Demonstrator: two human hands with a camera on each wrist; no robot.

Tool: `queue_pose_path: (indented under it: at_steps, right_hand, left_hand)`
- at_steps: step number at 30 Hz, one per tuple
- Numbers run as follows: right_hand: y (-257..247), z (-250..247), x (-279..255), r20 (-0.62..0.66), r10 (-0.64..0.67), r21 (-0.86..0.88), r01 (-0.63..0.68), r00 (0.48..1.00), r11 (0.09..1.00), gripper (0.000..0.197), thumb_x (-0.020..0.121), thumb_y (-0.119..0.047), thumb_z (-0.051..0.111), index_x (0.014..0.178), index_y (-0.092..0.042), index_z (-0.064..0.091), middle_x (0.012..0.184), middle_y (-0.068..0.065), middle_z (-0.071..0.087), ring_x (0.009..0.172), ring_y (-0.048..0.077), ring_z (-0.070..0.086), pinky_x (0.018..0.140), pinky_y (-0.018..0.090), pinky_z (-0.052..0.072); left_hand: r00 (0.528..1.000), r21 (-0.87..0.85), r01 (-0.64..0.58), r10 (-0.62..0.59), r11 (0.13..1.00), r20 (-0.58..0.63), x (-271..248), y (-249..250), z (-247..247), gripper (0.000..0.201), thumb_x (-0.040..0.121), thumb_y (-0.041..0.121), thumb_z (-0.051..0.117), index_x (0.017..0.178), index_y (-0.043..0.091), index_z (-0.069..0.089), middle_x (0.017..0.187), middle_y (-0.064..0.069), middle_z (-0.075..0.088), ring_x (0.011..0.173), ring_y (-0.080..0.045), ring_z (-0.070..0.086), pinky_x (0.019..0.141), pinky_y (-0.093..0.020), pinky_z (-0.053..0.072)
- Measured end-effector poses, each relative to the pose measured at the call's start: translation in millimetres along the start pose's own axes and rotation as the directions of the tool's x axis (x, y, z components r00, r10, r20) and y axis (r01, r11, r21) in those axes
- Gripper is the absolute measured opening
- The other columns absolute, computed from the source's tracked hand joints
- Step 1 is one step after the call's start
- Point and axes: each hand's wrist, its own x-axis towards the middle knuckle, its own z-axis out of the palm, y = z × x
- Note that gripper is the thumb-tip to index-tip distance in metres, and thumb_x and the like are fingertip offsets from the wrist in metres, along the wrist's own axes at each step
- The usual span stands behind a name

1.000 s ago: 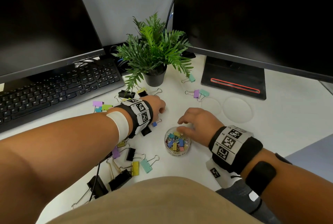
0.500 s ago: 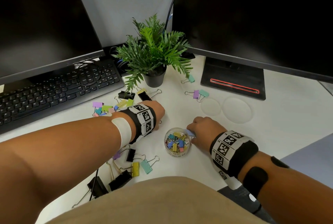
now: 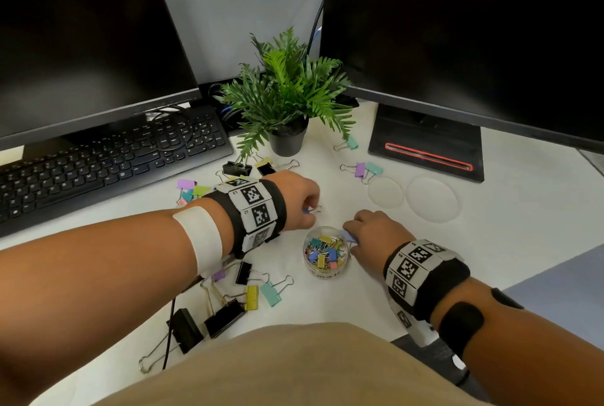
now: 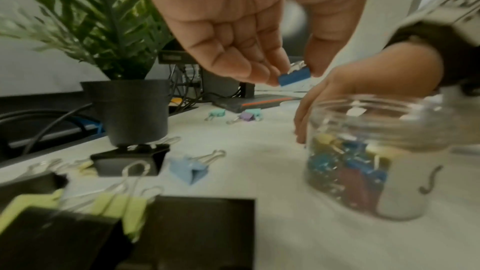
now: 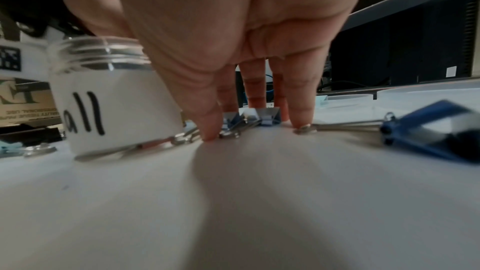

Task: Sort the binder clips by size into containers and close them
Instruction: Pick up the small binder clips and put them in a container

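Note:
A clear jar (image 3: 327, 252) labelled for small clips stands open and holds several coloured small clips. My left hand (image 3: 309, 209) hovers just left of and above the jar (image 4: 363, 161), and in the left wrist view this hand (image 4: 293, 75) pinches a small blue binder clip (image 4: 294, 78) between thumb and fingers. My right hand (image 3: 351, 235) is down on the table against the jar's right side. In the right wrist view its thumb and fingertips (image 5: 210, 128) close round small pale blue clips (image 5: 267, 117) beside the jar (image 5: 114, 100).
Two clear lids (image 3: 385, 192) (image 3: 433, 198) lie on the table right of the hands. Larger black (image 3: 225, 317), yellow (image 3: 251, 297) and teal (image 3: 270, 294) clips lie at the front left. A potted plant (image 3: 287, 140), a keyboard (image 3: 98, 163) and a monitor base (image 3: 425, 144) stand behind. A dark blue clip (image 5: 428, 137) lies near my right hand.
My right hand dropped from the jar's rim to the table at its right side. My left hand shifted right toward the jar, now showing a blue clip in its fingers.

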Motion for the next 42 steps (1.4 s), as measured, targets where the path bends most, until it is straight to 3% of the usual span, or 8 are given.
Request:
queue_pose_path:
  at_steps: [4, 9, 12, 15, 25, 34, 37, 42]
  right_hand:
    - [-1, 3, -5, -0.018, 0.016, 0.065, -0.015, 1.0, 0.998, 0.036, 0.09, -0.023, 0.048, 0.126, -0.024, 0.05, 0.127, 0.002, 0.048, 0.115, 0.024, 0.045, 0.088, 0.033, 0.044]
    - [0, -5, -18, -0.111, 0.076, 0.231, -0.049, 0.991, 0.972, 0.042, 0.093, -0.021, 0.046, 0.134, -0.027, 0.049, 0.147, -0.004, 0.034, 0.136, 0.017, 0.029, 0.108, 0.033, 0.036]
    - [-6, -18, -28, -0.215, 0.033, 0.278, 0.029, 0.976, 0.96, 0.035, 0.096, -0.024, 0.046, 0.13, -0.023, 0.054, 0.135, 0.001, 0.05, 0.124, 0.018, 0.045, 0.101, 0.028, 0.038]
    - [-20, -28, -33, -0.109, 0.046, 0.305, -0.011, 0.993, 0.952, 0.038, 0.096, -0.036, 0.045, 0.131, -0.023, 0.052, 0.118, 0.005, 0.064, 0.108, 0.021, 0.058, 0.09, 0.028, 0.044]
    - [-51, -32, -10, 0.03, 0.08, 0.141, -0.083, 0.996, 0.986, 0.032, 0.096, -0.016, 0.04, 0.124, -0.011, 0.054, 0.115, 0.013, 0.063, 0.103, 0.027, 0.059, 0.081, 0.03, 0.047]
    - [-134, -71, -4, -0.131, -0.141, 0.148, 0.16, 0.981, 0.976, 0.03, 0.095, -0.018, 0.042, 0.12, -0.009, 0.057, 0.106, 0.017, 0.066, 0.1, 0.032, 0.059, 0.08, 0.033, 0.046]
    - [-173, -75, -3, -0.15, -0.259, 0.156, 0.282, 0.954, 0.947, 0.032, 0.095, -0.019, 0.042, 0.123, -0.012, 0.055, 0.109, 0.014, 0.066, 0.101, 0.03, 0.06, 0.08, 0.032, 0.046]
    - [-214, -70, 4, -0.169, -0.312, 0.211, 0.343, 0.935, 0.915, 0.032, 0.096, -0.021, 0.041, 0.123, -0.016, 0.058, 0.113, 0.011, 0.066, 0.106, 0.026, 0.059, 0.085, 0.029, 0.045]
  left_hand:
    - [0.998, -0.086, -0.048, 0.051, 0.995, 0.033, -7, 16, 6, 0.024, 0.081, 0.036, 0.064, 0.103, 0.024, 0.061, 0.099, 0.009, 0.064, 0.082, -0.009, 0.052, 0.077, -0.024, 0.047]
    - [0.997, -0.112, -0.022, 0.03, 0.993, 0.07, -17, 10, 22, 0.04, 0.078, 0.044, 0.068, 0.113, 0.027, 0.06, 0.108, 0.008, 0.059, 0.085, -0.007, 0.047, 0.077, -0.023, 0.041]
    - [0.999, -0.12, 0.041, -0.037, 0.992, 0.04, -26, 1, 25, 0.049, 0.076, 0.046, 0.07, 0.119, 0.028, 0.056, 0.112, 0.008, 0.057, 0.084, -0.006, 0.045, 0.079, -0.024, 0.042]
    - [0.991, -0.178, 0.123, -0.112, 0.976, 0.07, -36, -2, 28, 0.055, 0.078, 0.046, 0.068, 0.127, 0.027, 0.051, 0.116, 0.01, 0.059, 0.085, -0.007, 0.05, 0.087, -0.025, 0.047]
    - [0.971, -0.347, 0.23, -0.189, 0.909, 0.149, -73, -12, 51, 0.068, 0.079, 0.045, 0.068, 0.139, 0.029, 0.04, 0.124, 0.014, 0.059, 0.105, -0.008, 0.059, 0.096, -0.027, 0.047]
    - [0.942, -0.615, 0.167, -0.309, 0.771, -0.131, -134, -57, 48, 0.1, 0.059, 0.038, 0.086, 0.141, 0.032, 0.03, 0.135, 0.01, 0.047, 0.118, -0.01, 0.051, 0.103, -0.03, 0.044]
    - [0.913, -0.662, 0.16, -0.365, 0.732, -0.182, -153, -72, 55, 0.098, 0.056, 0.037, 0.087, 0.138, 0.035, 0.032, 0.127, 0.012, 0.052, 0.112, -0.006, 0.053, 0.1, -0.021, 0.042]
    - [0.846, -0.671, 0.271, -0.503, 0.69, -0.175, -180, -106, 71, 0.09, 0.054, 0.043, 0.086, 0.13, 0.034, 0.039, 0.122, 0.008, 0.057, 0.106, -0.011, 0.059, 0.096, -0.025, 0.047]
